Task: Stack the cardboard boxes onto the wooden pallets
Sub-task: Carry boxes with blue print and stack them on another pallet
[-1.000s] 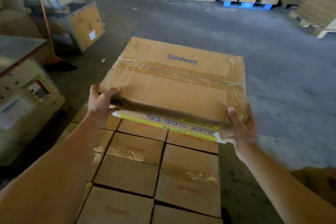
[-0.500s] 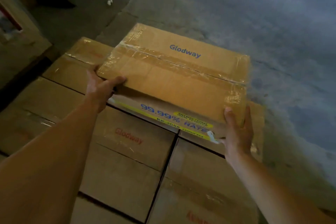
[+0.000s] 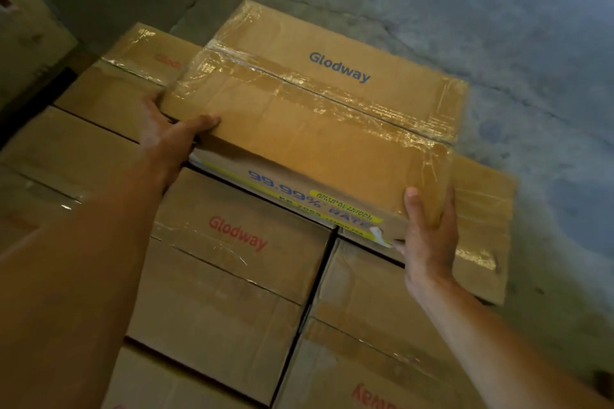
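Left hand: I am gripping the near left corner of the brown taped cardboard box (image 3: 315, 116) with my left hand (image 3: 166, 139), thumb lying on the top face and fingers tucked under the edge.
Right hand: I am clasping the near right corner with my right hand (image 3: 428, 236), thumb pressing up on the top face, fingers wrapping the side, palm closing against the corner.
Held box: it is sitting tilted, near edge raised, with blue "Glodway" lettering on its lid and shiny clear tape running along the seam; its front face is showing a yellow stripe with blue "99.99%" print.
Where it is: I am holding it over the far right part of the layer of stacked brown cardboard boxes (image 3: 232, 259); whether its far edge is touching them, I cannot tell.
Layer below: the boxes are lying flat and tightly side by side, several carrying red "Glodway" print and taped seams.
Pallet: I cannot see any wood under the boxes.
Floor: grey concrete floor (image 3: 498, 26) is stretching beyond and to the right of the stack.
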`<state>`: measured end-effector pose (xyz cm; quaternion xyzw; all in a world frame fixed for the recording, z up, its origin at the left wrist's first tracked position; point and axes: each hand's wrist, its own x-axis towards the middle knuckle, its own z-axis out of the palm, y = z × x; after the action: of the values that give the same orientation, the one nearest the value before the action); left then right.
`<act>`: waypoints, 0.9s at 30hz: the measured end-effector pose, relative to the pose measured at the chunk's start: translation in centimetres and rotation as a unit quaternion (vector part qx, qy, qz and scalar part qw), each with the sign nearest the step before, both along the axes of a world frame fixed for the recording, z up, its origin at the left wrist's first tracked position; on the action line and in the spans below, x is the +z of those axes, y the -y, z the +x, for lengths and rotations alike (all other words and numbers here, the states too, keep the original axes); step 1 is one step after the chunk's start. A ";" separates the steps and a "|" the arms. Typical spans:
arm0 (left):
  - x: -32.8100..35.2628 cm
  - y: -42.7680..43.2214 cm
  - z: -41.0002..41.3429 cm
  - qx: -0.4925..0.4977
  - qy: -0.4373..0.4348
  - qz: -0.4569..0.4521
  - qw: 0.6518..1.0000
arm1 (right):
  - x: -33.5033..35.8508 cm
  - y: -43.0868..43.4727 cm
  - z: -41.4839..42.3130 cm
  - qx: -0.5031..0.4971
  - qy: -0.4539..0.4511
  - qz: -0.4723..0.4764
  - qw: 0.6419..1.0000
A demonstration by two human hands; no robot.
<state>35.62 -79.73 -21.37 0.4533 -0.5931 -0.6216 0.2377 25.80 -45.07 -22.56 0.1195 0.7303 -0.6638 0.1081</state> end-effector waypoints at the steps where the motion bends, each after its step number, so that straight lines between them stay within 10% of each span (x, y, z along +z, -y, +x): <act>1: 0.1 0.3 0.1 0.000 0.001 0.001 1.000 | 0.1 0.0 0.2 0.001 0.001 -0.002 1.000; 14: 0.7 2.9 0.9 -0.010 0.128 -0.088 0.988 | -0.8 1.9 1.1 0.053 0.043 -0.013 0.998; 27: 14.3 -13.4 4.1 -0.079 0.269 -0.274 0.920 | 11.6 -4.6 -0.6 0.115 -0.026 0.244 0.963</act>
<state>39.69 -66.33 -7.05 0.4722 -0.8155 -0.3066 0.1344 25.23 -40.51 -10.98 0.0402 0.8814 -0.4519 0.1318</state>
